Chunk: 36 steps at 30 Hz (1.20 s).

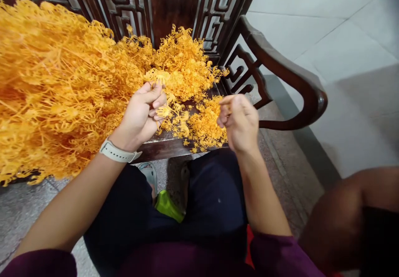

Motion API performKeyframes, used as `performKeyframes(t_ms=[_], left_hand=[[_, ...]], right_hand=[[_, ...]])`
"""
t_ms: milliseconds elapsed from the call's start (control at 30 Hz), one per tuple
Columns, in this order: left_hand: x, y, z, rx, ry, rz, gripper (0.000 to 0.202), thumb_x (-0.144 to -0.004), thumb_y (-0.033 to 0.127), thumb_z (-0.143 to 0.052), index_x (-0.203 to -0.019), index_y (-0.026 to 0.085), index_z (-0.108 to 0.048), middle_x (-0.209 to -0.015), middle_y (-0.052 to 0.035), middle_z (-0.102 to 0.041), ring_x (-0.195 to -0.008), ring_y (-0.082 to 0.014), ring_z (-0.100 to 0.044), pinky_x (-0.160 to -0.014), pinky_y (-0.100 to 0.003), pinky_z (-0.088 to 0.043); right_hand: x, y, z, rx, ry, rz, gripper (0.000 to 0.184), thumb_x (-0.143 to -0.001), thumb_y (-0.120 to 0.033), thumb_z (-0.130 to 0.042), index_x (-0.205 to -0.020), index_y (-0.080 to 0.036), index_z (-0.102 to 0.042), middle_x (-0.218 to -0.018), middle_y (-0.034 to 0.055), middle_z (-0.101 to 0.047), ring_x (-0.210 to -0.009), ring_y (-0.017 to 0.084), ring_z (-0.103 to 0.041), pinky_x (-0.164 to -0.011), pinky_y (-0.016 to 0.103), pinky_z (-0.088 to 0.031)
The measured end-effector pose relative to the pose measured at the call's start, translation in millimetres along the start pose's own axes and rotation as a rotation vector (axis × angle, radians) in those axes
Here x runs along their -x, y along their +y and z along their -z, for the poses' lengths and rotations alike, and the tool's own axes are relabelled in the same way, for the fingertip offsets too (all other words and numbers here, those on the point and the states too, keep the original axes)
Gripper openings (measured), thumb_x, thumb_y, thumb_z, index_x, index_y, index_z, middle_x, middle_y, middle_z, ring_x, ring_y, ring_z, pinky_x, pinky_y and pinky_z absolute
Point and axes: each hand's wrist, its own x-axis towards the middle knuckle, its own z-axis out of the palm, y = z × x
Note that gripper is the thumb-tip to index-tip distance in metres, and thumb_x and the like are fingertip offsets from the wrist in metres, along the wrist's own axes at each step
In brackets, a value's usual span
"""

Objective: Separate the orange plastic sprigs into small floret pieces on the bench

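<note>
Room: pale square floor tiles (336,40) lie off to your right, beyond a dark carved wooden armchair (174,7) with a fretwork back; speckled terrazzo (28,214) runs beneath you.

Sprays: a big mass of orange branching sprays (59,86) fills your left side, heaped on the chair and spilling past its seat; a looser clump (204,127) lies just under your hands. Dried or artificial, you can't tell from this view.

Left hand: your left hand (139,117) sits at the front of the mass, fingers curled inward, thumb and fingertips pinching a small orange sprig (162,111).

Right hand: your right hand (238,121) is raised over the clump, thumb and index fingertips pressed together; your hand hides whether anything is between them.

Placement: the seat seems to bear the pile's weight, leaving your 2 hands free to work close together above it.

Chair: the seat's front edge (168,149) passes just below your hands; the curved arm (289,67) stands well to the right.

Wrist: a white watch (118,151) sits on your left wrist.

Below: navy trousers (215,194) cover your lap, plum sleeves (280,254) show at the bottom, and a lime-green object (168,206) lies by your feet. A dark blurred shape (343,227) at lower right can't be made out.
</note>
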Motion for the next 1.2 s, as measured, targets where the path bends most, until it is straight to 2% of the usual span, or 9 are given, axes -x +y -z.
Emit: performKeyframes(t_ms=[100,233,367,467,600,733,833,967,1200], left_hand=[[4,-4,-6.1,0.001,0.011,0.009,0.025,-0.103,0.012,-0.054,-0.079,0.018,-0.049,-0.059,0.0071,-0.037,-0.042,-0.003,-0.027,-0.04,-0.014,-0.026],[8,-9,-8.6,0.015,0.005,0.065,0.025,-0.103,0.017,-0.061,-0.082,0.019,-0.048,-0.06,0.008,-0.04,-0.041,-0.0019,-0.029,-0.041,-0.012,-0.028],[6,-8,-5.7,0.036,-0.001,0.077,0.027,-0.103,0.017,-0.063,-0.081,0.019,-0.047,-0.061,0.0083,-0.04,-0.042,-0.0015,-0.03,-0.041,-0.012,-0.029],[5,-5,-4.4,0.04,0.037,0.074,0.027,-0.103,0.011,-0.057,-0.08,0.019,-0.046,-0.059,0.0084,-0.036,-0.042,-0.0022,-0.027,-0.041,-0.012,-0.027],[11,-9,-8.2,-0.025,0.033,0.108,0.025,-0.096,0.007,-0.06,-0.08,0.02,-0.045,-0.058,0.0083,-0.034,-0.042,-0.0037,-0.026,-0.039,-0.014,-0.023],[11,-7,-1.4,-0.11,0.066,0.102,0.025,-0.089,0.005,-0.063,-0.077,0.02,-0.047,-0.056,0.0081,-0.032,-0.042,-0.0043,-0.024,-0.039,-0.015,-0.022],[1,6,17.1,-0.128,0.107,-0.087,0.025,-0.088,0.005,-0.066,-0.078,0.02,-0.05,-0.056,0.0072,-0.035,-0.044,-0.0053,-0.028,-0.039,-0.015,-0.024],[-10,21,31.8,-0.116,0.106,-0.017,0.018,-0.096,0.012,-0.065,-0.081,0.018,-0.057,-0.062,0.0035,-0.049,-0.046,-0.0033,-0.037,-0.041,-0.015,-0.03],[-6,11,11.3,-0.126,0.078,-0.017,0.018,-0.099,0.013,-0.061,-0.083,0.018,-0.059,-0.071,-0.0016,-0.069,-0.051,-0.0055,-0.051,-0.049,-0.016,-0.046]], right_hand=[[14,-6,-19,0.189,-0.2,0.152,0.026,-0.103,-0.048,-0.065,-0.101,-0.022,-0.067,-0.077,-0.0014,-0.053,-0.063,0.011,-0.048,-0.058,0.028,-0.039],[19,-6,-21,0.476,-0.373,0.375,0.03,-0.092,-0.046,-0.081,-0.098,-0.022,-0.065,-0.072,-0.0044,-0.049,-0.062,0.011,-0.045,-0.06,0.029,-0.037],[19,-2,-20,0.537,-0.426,0.412,0.022,-0.105,-0.03,-0.065,-0.085,-0.02,-0.062,-0.071,-0.0022,-0.054,-0.062,0.011,-0.047,-0.061,0.03,-0.036],[20,-3,-21,0.354,-0.327,0.296,0.027,-0.107,-0.029,-0.06,-0.082,-0.021,-0.059,-0.07,-0.002,-0.052,-0.061,0.011,-0.046,-0.059,0.029,-0.036],[12,-6,-12,-0.034,-0.112,0.117,0.03,-0.104,-0.043,-0.067,-0.084,-0.024,-0.056,-0.067,-0.0043,-0.042,-0.051,0.009,-0.035,-0.049,0.028,-0.03],[-13,5,31,-0.261,0.179,0.072,0.046,-0.094,-0.053,-0.075,-0.077,-0.025,-0.043,-0.065,-0.0083,-0.022,-0.05,0.009,-0.019,-0.045,0.025,-0.025],[-26,30,67,-0.128,0.457,0.082,0.047,-0.091,-0.056,-0.072,-0.077,-0.025,-0.04,-0.06,-0.0102,-0.023,-0.05,0.009,-0.018,-0.045,0.023,-0.023],[-29,64,87,0.328,0.312,-0.131,0.037,-0.091,-0.053,-0.068,-0.078,-0.023,-0.052,-0.061,-0.0065,-0.041,-0.053,0.01,-0.035,-0.049,0.025,-0.03],[-34,77,87,0.761,0.131,-0.026,0.017,-0.094,-0.036,-0.064,-0.089,-0.019,-0.066,-0.087,0.0066,-0.067,-0.079,0.019,-0.059,-0.07,0.03,-0.046]])
